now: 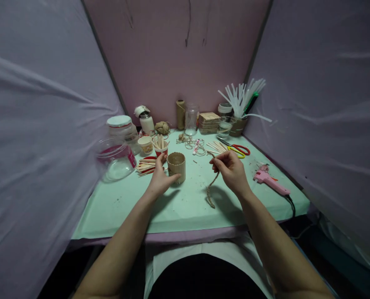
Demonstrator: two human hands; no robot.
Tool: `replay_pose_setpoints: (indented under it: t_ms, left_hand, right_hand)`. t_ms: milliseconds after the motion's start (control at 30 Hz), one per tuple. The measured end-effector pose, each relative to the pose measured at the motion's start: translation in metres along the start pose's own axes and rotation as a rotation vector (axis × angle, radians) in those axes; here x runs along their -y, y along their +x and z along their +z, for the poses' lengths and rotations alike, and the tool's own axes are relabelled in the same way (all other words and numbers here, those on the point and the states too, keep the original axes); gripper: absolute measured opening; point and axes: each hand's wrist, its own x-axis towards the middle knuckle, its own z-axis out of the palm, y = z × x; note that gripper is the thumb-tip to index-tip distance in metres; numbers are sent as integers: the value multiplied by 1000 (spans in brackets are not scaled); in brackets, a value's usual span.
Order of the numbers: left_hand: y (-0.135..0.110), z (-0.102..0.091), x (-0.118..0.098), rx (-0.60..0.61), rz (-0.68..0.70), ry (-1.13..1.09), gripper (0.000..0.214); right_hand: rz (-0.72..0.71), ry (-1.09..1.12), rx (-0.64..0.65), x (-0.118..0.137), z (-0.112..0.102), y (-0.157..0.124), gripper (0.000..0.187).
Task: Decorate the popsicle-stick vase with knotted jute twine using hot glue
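A round tan pot (176, 169) with a scalloped rim, its side apparently covered in upright craft sticks, stands upright near the middle of the table. My left hand (160, 179) curves around its left side, thumb across the lower front and fingers at the far left. A short braided twine cord (208, 195) hangs from my right hand (230, 168), which pinches it near its upper end between thumb and fingers. The cord's lower end curls close to the tabletop, right of the pot and apart from it. Some of my left fingertips are hidden behind the pot.
A pink glue gun (270, 182) lies at the right with its cable over the edge. Scissors (236, 149) and loose craft sticks (218, 147) lie behind my right hand. Glass jars (116, 160) crowd the left. Glue sticks (242, 97) fan out of a pot at the back right.
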Motion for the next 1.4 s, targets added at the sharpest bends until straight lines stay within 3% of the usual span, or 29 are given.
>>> replay_pose_setpoints:
  t_ms: [167,267,433,667,833,1133,1400]
  left_hand:
    - [12,3,-1,87,3,-13,88]
    - [13,7,-6,55,15,-9,72]
    - [7,19,-21,12,23,-44,69]
    - [-3,40,-26,252,-207,-411,57]
    - [-8,46,-20,311,-293,-576,56]
    - [-11,42,-14,420,-249,-563,72]
    - [-11,42,-14,419,-252,-505,72]
  right_hand:
    - [87,97,82,3,7,2,17]
    - [97,65,102,5,7,2,15]
    - [109,-35,47,11,4,1,18]
    - [107,15,15,13,2,-6,17]
    - [108,36,69,11,11,-16,14]
    - [138,50,128,7,18,-25,11]
    - [114,-37,138,4,16,-26,13]
